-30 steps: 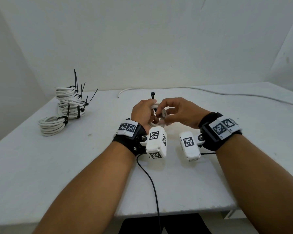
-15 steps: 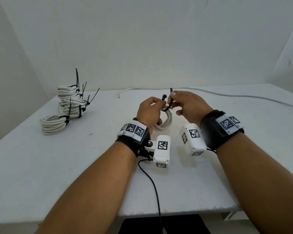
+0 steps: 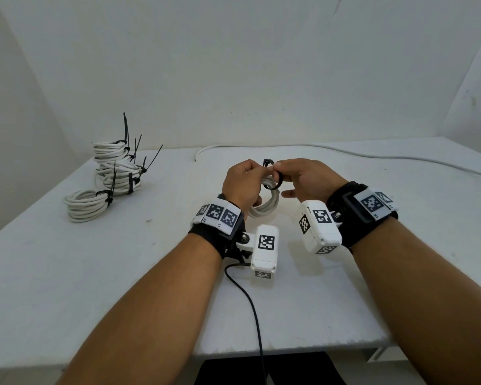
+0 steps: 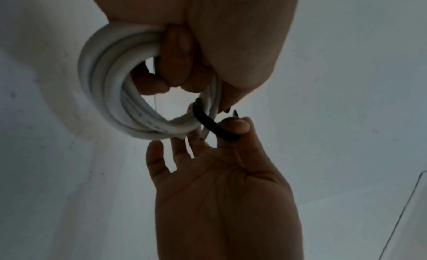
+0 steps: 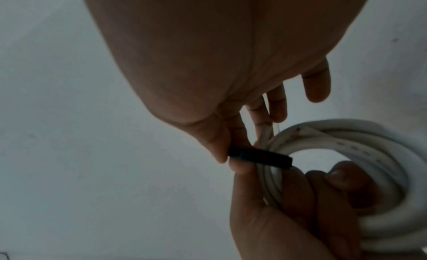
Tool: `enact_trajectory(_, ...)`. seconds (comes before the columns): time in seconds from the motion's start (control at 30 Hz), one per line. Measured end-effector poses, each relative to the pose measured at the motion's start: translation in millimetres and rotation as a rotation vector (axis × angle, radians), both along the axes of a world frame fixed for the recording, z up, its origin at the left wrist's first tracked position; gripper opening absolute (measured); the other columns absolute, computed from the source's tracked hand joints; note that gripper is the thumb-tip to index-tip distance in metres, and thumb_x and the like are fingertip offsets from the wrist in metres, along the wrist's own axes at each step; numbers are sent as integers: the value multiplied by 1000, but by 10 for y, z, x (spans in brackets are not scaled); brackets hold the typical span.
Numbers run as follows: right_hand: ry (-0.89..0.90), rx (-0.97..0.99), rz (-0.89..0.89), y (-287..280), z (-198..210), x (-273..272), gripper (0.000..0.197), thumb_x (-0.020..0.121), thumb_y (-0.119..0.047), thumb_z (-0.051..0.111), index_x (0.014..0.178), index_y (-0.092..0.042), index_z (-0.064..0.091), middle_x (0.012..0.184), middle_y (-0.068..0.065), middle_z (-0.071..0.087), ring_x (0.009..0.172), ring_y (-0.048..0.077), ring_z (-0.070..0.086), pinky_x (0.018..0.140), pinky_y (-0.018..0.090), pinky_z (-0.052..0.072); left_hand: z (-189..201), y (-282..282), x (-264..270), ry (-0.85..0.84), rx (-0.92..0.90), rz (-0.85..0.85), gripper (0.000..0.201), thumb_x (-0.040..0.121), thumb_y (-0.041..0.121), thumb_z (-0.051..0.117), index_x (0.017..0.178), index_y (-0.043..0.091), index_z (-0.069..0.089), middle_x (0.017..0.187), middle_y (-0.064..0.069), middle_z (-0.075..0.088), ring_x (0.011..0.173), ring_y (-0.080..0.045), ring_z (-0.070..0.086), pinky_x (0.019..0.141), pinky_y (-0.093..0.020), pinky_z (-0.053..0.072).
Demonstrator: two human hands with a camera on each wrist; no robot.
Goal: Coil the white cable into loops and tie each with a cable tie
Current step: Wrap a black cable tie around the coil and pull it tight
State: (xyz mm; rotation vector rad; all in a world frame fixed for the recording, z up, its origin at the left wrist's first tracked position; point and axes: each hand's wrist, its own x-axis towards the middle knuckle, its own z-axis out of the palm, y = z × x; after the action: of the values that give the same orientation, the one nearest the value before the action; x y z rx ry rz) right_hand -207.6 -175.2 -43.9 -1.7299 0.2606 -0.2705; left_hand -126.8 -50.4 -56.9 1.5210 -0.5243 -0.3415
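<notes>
A small coil of white cable (image 3: 264, 208) hangs from my left hand (image 3: 257, 173) above the table's middle, with the fingers curled through the coil (image 4: 104, 92). A black cable tie (image 3: 276, 182) loops round the coil's strands, its head (image 3: 267, 162) sticking up between the two hands. My right hand (image 3: 278, 169) pinches the tie (image 5: 258, 157) between thumb and forefinger, the other fingers spread loosely. From the left wrist the tie (image 4: 217, 128) crosses the coil's lower right edge. Whether the tail sits in the head is hidden.
Several tied coils (image 3: 117, 168) are stacked at the table's far left, one more coil (image 3: 86, 205) in front of them. A loose white cable (image 3: 345, 154) runs along the back of the white table (image 3: 67, 273). A black cord (image 3: 250, 301) trails off the front edge.
Both hands have lifted the coil a little off the table. The tie's tail, upright half a second ago, is now bent round the strands into a loop.
</notes>
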Motion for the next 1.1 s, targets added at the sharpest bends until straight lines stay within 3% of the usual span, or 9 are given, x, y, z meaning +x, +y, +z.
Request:
enact_trajectory(0.1,4,59,-1,-14,-19,17,38,95,-23,56,60,-23,70,93,6,61,99,17,58,87,41,46,-9,-9,-16,-29,9,2,26,84,12,61,59,16,56,48,5,48,44,-14,35,44,-24,33)
enact_trajectory(0.27,-18,115,-1,-25,-37,9,39,95,-11,56,63,-23,74,88,2,69,100,21,64,95,52,48,2,-8,-32,-42,6,7,20,85,13,61,65,17,63,52,3,53,42,-12,37,45,-23,34)
enact_trajectory(0.37,2,102,18,20,-37,-3,36,96,-13,55,65,-19,71,87,3,69,97,19,65,101,56,44,4,-14,-49,-70,7,14,17,86,15,59,73,16,69,62,-2,58,43,-11,37,44,-22,34)
enact_trajectory(0.43,-4,143,1,21,-30,0,31,96,-15,55,68,-16,69,85,3,70,96,18,65,103,56,43,11,-12,-55,-91,18,25,14,87,16,60,80,14,71,58,1,57,39,-9,37,44,-22,35)
enact_trajectory(0.53,-36,113,-9,-18,-44,13,35,96,-6,54,73,-23,75,90,-1,71,101,20,65,102,58,44,33,-5,-66,-90,9,27,11,87,15,63,80,13,71,44,11,51,36,-6,36,44,-23,34)
enact_trajectory(0.67,-28,204,-6,-6,-36,15,40,96,-14,55,61,-21,74,81,-1,71,95,19,65,103,56,42,37,-8,-78,-74,5,31,13,86,14,61,78,14,71,46,9,52,37,-9,35,43,-21,33)
enact_trajectory(0.8,-32,236,-7,7,-29,22,32,96,-14,55,70,-17,74,83,2,71,93,19,67,103,56,42,32,-1,-66,-65,-6,28,16,86,14,59,75,16,71,60,1,57,41,-11,37,43,-22,33)
enact_trajectory(1.0,-69,182,30,-18,-78,40,43,97,-8,52,64,-23,76,78,-6,71,96,18,65,100,54,46,37,-4,-61,-78,3,24,18,85,14,60,71,17,71,50,8,55,38,-8,36,44,-22,32)
enact_trajectory(1.1,-33,247,37,-18,-43,34,45,98,-14,51,62,-22,76,75,-6,70,88,12,67,92,48,49,25,-12,-53,-75,3,27,16,85,14,60,75,17,72,51,7,55,37,-7,37,44,-22,33)
